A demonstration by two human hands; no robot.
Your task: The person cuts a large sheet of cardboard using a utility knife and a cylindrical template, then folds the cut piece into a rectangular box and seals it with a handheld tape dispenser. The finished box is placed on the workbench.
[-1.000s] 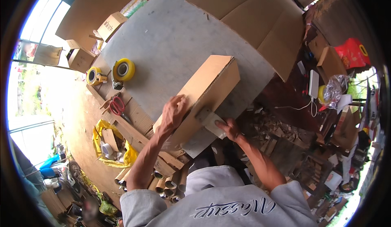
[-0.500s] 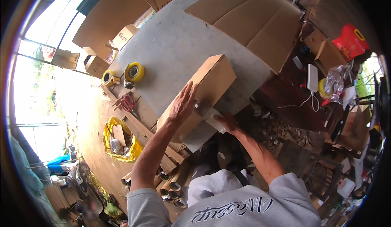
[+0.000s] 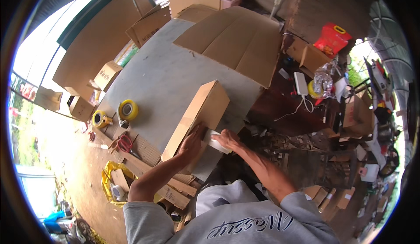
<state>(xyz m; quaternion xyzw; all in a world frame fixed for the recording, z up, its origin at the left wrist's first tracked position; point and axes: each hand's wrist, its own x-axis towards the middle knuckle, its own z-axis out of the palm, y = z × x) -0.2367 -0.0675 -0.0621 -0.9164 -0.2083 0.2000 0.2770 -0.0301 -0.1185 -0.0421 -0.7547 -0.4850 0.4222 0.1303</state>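
Note:
A long brown cardboard box (image 3: 199, 108) stands at the near edge of the grey tabletop, tilted in view. My left hand (image 3: 191, 144) lies against the box's near side, its fingers extended along the cardboard and partly in shadow. Close by, my right hand (image 3: 228, 140) is closed on a flat white piece (image 3: 215, 141), with one end at the box's side. What exactly the white piece is cannot be made out.
A large cardboard sheet (image 3: 236, 42) covers the table's far right. At the left edge sit two yellow tape rolls, one (image 3: 127, 109) on the tabletop, and red-handled scissors (image 3: 126, 143). A yellow bag (image 3: 107, 178) stands below. A white power bank (image 3: 300, 83) with its cable lies right.
My left hand has slid from the box's top down to its near side. The right hand still holds the white piece beside the box. The whole view has shifted.

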